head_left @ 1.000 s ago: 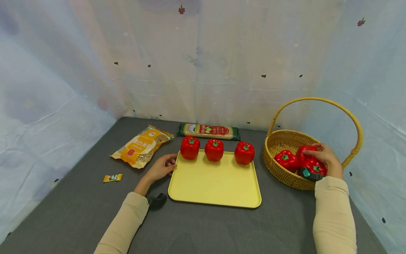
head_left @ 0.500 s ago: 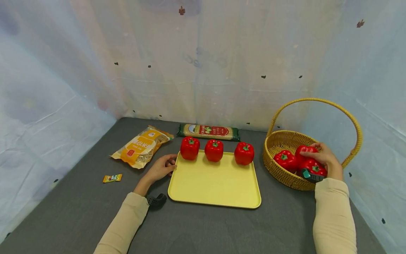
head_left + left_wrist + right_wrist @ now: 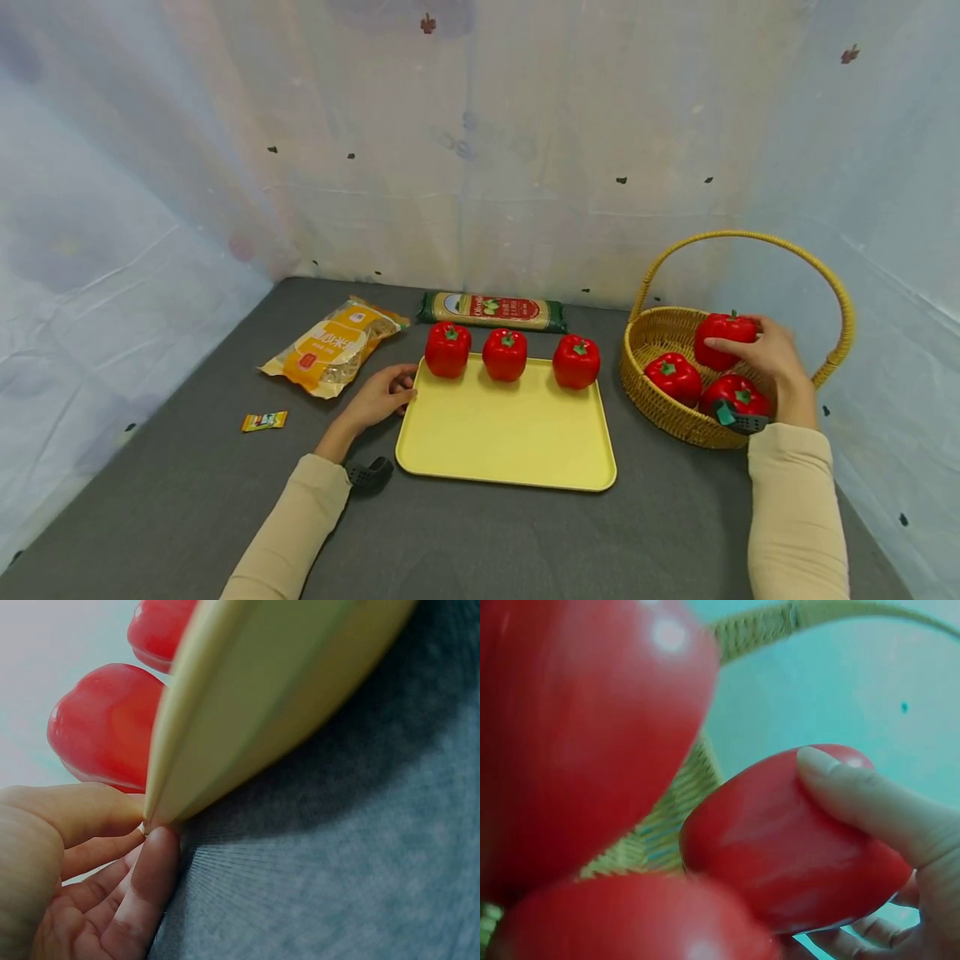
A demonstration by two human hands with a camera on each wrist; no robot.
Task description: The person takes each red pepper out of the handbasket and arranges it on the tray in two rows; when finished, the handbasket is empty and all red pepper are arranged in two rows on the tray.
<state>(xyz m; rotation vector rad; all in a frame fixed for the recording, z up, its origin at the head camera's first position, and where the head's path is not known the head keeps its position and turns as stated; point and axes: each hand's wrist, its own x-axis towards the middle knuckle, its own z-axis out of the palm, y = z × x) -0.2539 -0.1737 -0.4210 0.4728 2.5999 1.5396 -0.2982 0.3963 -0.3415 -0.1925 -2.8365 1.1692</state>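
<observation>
My right hand (image 3: 776, 354) grips a red bell pepper (image 3: 722, 340) and holds it above the wicker basket (image 3: 645, 379), thumb on its near side in the right wrist view. Two more red bell peppers lie in the basket, one at the left (image 3: 673, 379) and one below my wrist (image 3: 735, 393). My left hand (image 3: 378, 397) pinches the left rim of a yellow tray (image 3: 506, 433) between thumb and fingers, as the left wrist view shows. Three red bell peppers stand in a row along the tray's far edge: left (image 3: 447, 350), middle (image 3: 505, 355) and right (image 3: 576, 362).
Behind the tray lies a long green pasta packet (image 3: 491, 311). A yellow grain bag (image 3: 335, 346) and a small yellow wrapped snack (image 3: 264, 421) are to the left on the grey table (image 3: 480, 542). The basket's tall handle (image 3: 738, 234) arches over its opening.
My right hand has raised one bell pepper from among the others in the basket. The left hand and the tray have stayed in place.
</observation>
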